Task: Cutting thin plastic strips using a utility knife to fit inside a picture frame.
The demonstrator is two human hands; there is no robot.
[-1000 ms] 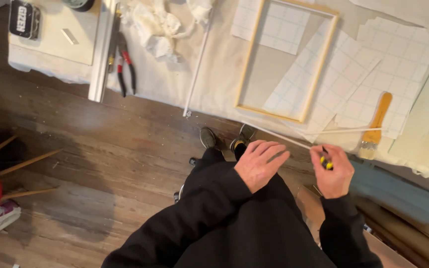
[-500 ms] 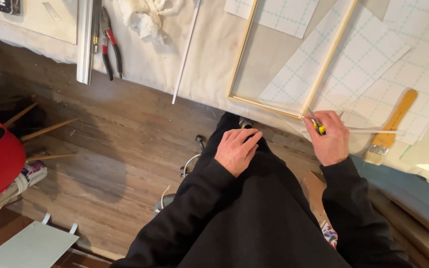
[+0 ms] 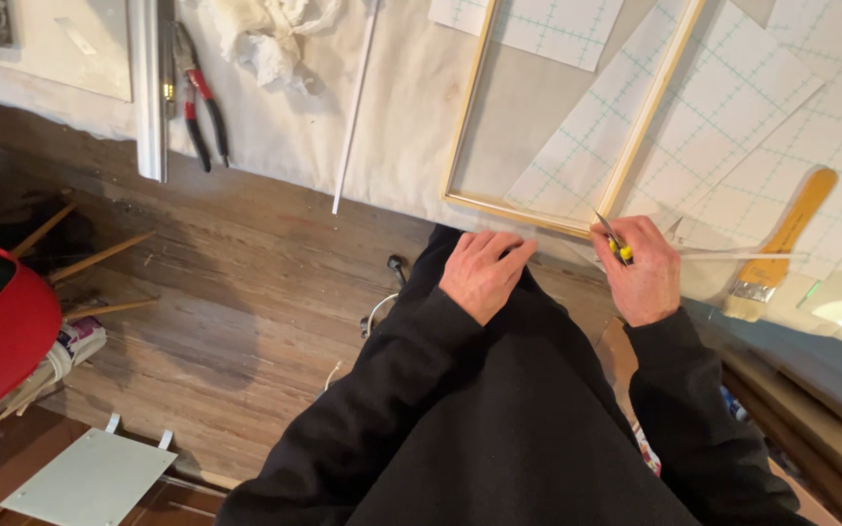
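- Right hand (image 3: 643,278) closed around small yellow-and-black utility knife (image 3: 616,244), blade tip up, touching lower right corner of wooden frame (image 3: 470,117).
- Left hand (image 3: 484,271) loose, fingers half curled, holding nothing, resting on dark-clothed lap just below frame's bottom rail, fingertips near the rail.
- Both in black sleeves (image 3: 382,390), well below frame.
- Thin pale strip (image 3: 733,255) running right from the knife hand, just right of frame's lower right corner; ends near the brush.
- Wooden frame lying flat on cloth-covered table (image 3: 411,117), bottom rail along table's near edge, right rail slanting up and right.
- White gridded sheets (image 3: 733,117) partly under frame, spreading right of it; another gridded sheet (image 3: 528,19) above frame's inside.
- Wooden-handled flat brush (image 3: 786,234) right of frame, metal ferrule end down, lying on gridded sheets.
- Thin white rod (image 3: 355,107) left of frame, roughly parallel to frame's left rail.
- Crumpled white rag (image 3: 270,34) left of frame, beyond the rod.
- Red-and-black handled pliers (image 3: 202,102) farther left of frame, next to metal rail (image 3: 148,88).
- Wood plank floor (image 3: 246,282) below and left of frame.
- Red bag (image 3: 7,326) and wooden sticks (image 3: 99,258) on floor, far left of frame.
- Pale flat panel (image 3: 90,482) on floor, far lower left of frame.
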